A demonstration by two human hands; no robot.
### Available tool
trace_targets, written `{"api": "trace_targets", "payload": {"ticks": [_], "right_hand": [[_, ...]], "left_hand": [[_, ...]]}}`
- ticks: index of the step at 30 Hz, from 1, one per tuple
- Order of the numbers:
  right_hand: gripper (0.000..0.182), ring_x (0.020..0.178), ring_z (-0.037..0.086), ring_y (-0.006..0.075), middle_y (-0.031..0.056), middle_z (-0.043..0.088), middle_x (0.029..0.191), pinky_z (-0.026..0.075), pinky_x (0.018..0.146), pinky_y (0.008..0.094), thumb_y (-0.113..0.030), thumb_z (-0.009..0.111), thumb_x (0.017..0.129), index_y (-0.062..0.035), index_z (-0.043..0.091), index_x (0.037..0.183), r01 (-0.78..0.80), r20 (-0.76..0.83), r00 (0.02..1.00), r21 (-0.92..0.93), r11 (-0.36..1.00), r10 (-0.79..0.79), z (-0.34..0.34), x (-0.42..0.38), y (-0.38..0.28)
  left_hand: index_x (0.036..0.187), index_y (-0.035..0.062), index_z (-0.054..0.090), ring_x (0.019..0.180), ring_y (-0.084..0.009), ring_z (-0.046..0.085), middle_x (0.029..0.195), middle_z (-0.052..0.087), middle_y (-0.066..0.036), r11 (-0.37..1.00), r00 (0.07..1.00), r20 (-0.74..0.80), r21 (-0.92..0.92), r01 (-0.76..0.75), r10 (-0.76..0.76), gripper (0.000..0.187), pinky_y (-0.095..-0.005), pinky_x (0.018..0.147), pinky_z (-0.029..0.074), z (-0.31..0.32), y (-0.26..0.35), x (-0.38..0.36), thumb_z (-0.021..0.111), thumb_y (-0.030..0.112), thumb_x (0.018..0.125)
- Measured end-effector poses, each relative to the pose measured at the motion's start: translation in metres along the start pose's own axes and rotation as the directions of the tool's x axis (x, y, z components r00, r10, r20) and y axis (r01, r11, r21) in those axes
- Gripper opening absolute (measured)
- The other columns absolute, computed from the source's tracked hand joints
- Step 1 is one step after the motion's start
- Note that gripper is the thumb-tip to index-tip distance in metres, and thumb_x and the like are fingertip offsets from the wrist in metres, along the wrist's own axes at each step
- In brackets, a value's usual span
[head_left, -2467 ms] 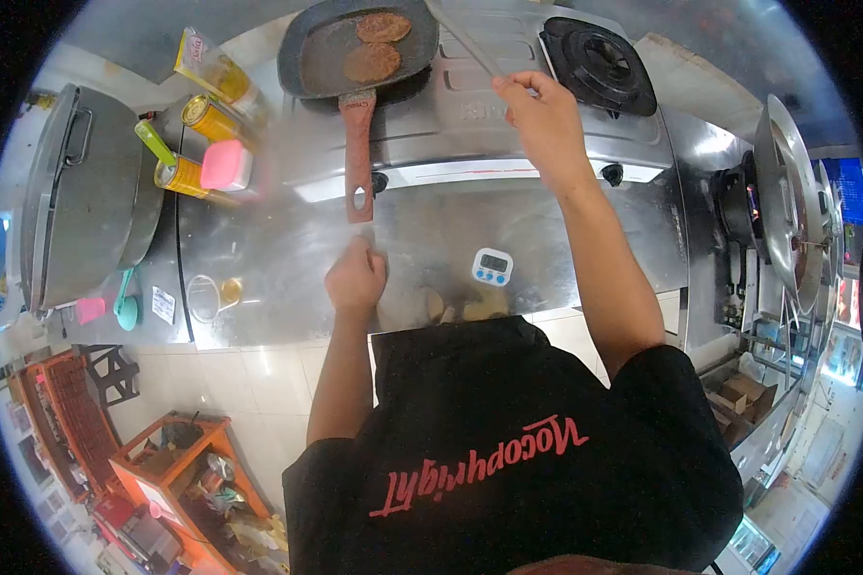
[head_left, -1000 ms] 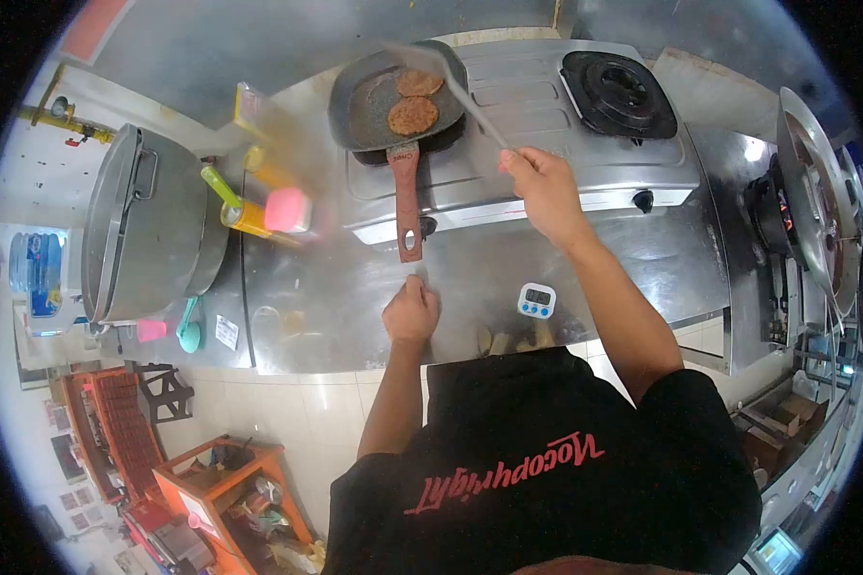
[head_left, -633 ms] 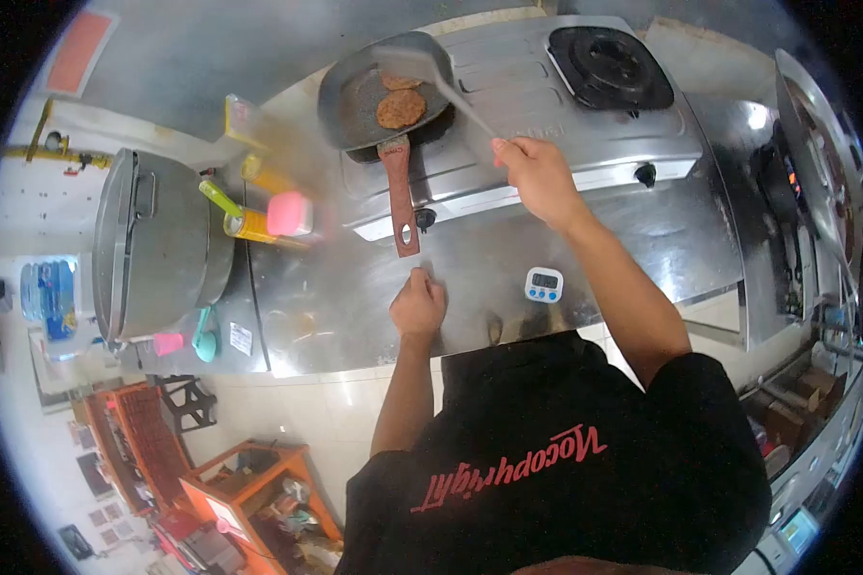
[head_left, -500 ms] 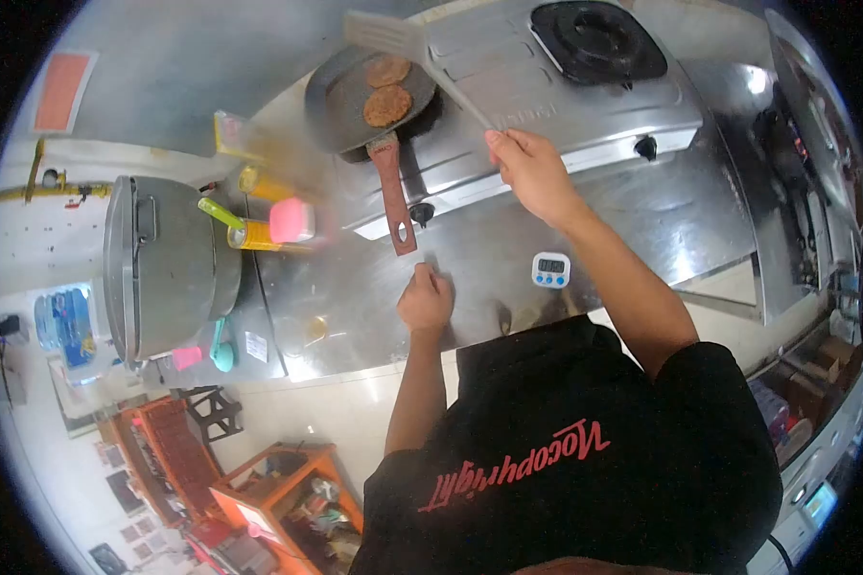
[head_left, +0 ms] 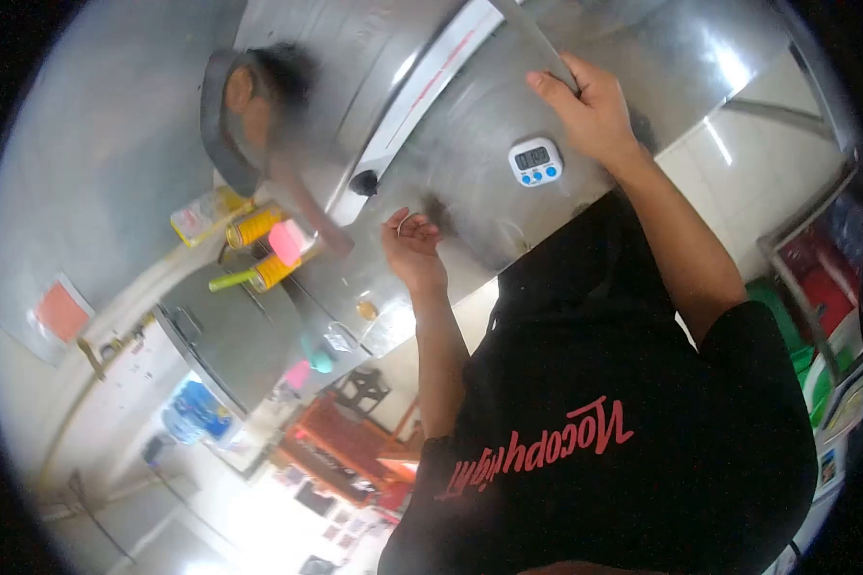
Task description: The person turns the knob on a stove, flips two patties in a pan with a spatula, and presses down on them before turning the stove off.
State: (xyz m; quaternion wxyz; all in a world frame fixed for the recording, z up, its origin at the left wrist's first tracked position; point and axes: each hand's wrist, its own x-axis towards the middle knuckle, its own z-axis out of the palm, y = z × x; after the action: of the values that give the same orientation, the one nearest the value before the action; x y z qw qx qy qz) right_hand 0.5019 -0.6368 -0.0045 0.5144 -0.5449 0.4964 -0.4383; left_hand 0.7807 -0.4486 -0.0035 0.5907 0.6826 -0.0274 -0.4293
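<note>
My right hand (head_left: 593, 113) is closed around the thin handle of a metal spatula (head_left: 537, 43), which runs up and out of the frame's top. My left hand (head_left: 412, 247) rests on the steel counter (head_left: 470, 192) with fingers loosely curled and nothing in it. A dark frying pan (head_left: 235, 115) with a reddish handle sits on the stove at upper left, blurred, so its contents cannot be made out. A white digital timer (head_left: 534, 160) lies on the counter between my two hands.
Yellow tins (head_left: 255, 226), a pink container (head_left: 286, 241) and a green-handled tool (head_left: 230, 280) stand left of the stove. A large lidded steel pot (head_left: 225, 335) sits beyond them. The stove knob (head_left: 363, 181) faces the counter. Orange shelving (head_left: 345, 441) stands below.
The view has swung and tilted sharply, blurring the pan. My right hand with the spatula has pulled back from the pan toward the counter near the timer. The left hand stays on the counter.
</note>
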Motion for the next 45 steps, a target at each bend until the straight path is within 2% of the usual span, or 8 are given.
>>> {"api": "trace_targets", "payload": {"ticks": [5,9,12,17,23,27,38,45], "right_hand": [[0.034,0.06,0.054,0.0161,0.0114,0.059,0.067,0.045,0.059,0.0353,-0.035,0.069,0.096,-0.0019,0.065,0.092,0.022,-0.118,0.993,0.024,0.999,-0.019,-0.024,-0.01,0.021],[0.035,0.054,0.055,0.0262,0.0162,0.058,0.064,0.046,0.056,0.0396,-0.036,0.068,0.096,-0.0024,0.062,0.089,0.004,-0.138,0.99,-0.038,0.999,-0.01,-0.028,-0.018,0.038],[0.03,0.057,0.041,0.0136,0.0081,0.045,0.062,0.038,0.054,0.0337,-0.029,0.069,0.098,-0.002,0.061,0.087,0.052,-0.146,0.988,-0.009,0.999,-0.053,-0.026,-0.019,0.04],[0.035,0.054,0.045,0.0189,0.0107,0.05,0.061,0.038,0.054,0.0365,-0.034,0.067,0.098,-0.0029,0.059,0.084,0.074,-0.237,0.967,-0.093,0.993,-0.094,-0.016,-0.017,0.039],[0.032,0.061,0.061,0.0328,0.0175,0.061,0.071,0.047,0.06,0.044,-0.035,0.065,0.097,-0.0029,0.062,0.093,-0.048,-0.202,0.979,-0.203,0.978,0.006,-0.022,-0.021,0.021],[0.035,0.076,0.067,0.0447,0.0243,0.067,0.084,0.051,0.071,0.0498,-0.036,0.063,0.095,-0.0014,0.064,0.091,0.038,-0.252,0.96,-0.298,0.954,-0.118,-0.017,-0.022,0.026],[0.031,0.081,0.068,0.0444,0.0249,0.068,0.087,0.052,0.074,0.0502,-0.033,0.061,0.096,-0.0021,0.064,0.095,0.051,-0.243,0.962,-0.291,0.955,-0.125,-0.01,-0.021,0.031],[0.03,0.083,0.068,0.0433,0.0221,0.069,0.088,0.053,0.077,0.0513,-0.033,0.061,0.095,-0.0034,0.064,0.096,0.074,-0.249,0.956,-0.302,0.95,-0.153,-0.016,-0.027,0.023]], "left_hand": [[0.124,0.0045,0.061,0.086,-0.0254,0.064,0.104,0.07,-0.01,0.974,0.933,0.353,-0.18,0.135,-0.064,0.061,-0.0403,0.075,0.051,0.027,0.038,0.003,0.033,0.056,0.107],[0.116,0.0053,0.065,0.089,-0.0226,0.065,0.105,0.068,-0.007,0.952,0.904,0.4,-0.189,0.242,-0.151,0.056,-0.038,0.08,0.053,0.039,0.049,0.011,0.039,0.054,0.106],[0.115,0.0054,0.065,0.09,-0.0203,0.065,0.104,0.07,-0.006,0.906,0.888,0.433,-0.297,0.3,-0.152,0.054,-0.0359,0.081,0.053,0.042,0.053,0.024,0.04,0.052,0.107],[0.118,0.0044,0.066,0.089,-0.019,0.065,0.103,0.072,-0.005,0.886,0.825,0.548,-0.304,0.35,-0.138,0.062,-0.035,0.082,0.052,0.052,0.057,0.031,0.037,0.057,0.106],[0.127,0.0025,0.064,0.091,-0.0203,0.065,0.106,0.072,-0.006,0.894,0.825,0.56,-0.327,0.307,-0.079,0.077,-0.0361,0.083,0.052,0.031,0.046,0.041,0.025,0.065,0.105],[0.121,-0.0008,0.064,0.096,-0.0223,0.069,0.109,0.073,-0.011,0.807,0.795,0.6,-0.422,0.413,-0.093,0.052,-0.0368,0.086,0.054,0.021,0.034,0.057,0.046,0.046,0.105],[0.113,0.0016,0.066,0.093,-0.019,0.073,0.105,0.075,-0.011,0.771,0.809,0.578,-0.467,0.433,-0.104,0.031,-0.0334,0.082,0.06,0.016,0.044,0.062,0.059,0.03,0.103],[0.106,0.001,0.064,0.089,-0.0203,0.072,0.098,0.075,-0.01,0.99,0.953,0.293,-0.091,0.106,-0.075,0.035,-0.0335,0.076,0.061,0.022,0.057,0.058,0.054,0.034,0.104]]}}
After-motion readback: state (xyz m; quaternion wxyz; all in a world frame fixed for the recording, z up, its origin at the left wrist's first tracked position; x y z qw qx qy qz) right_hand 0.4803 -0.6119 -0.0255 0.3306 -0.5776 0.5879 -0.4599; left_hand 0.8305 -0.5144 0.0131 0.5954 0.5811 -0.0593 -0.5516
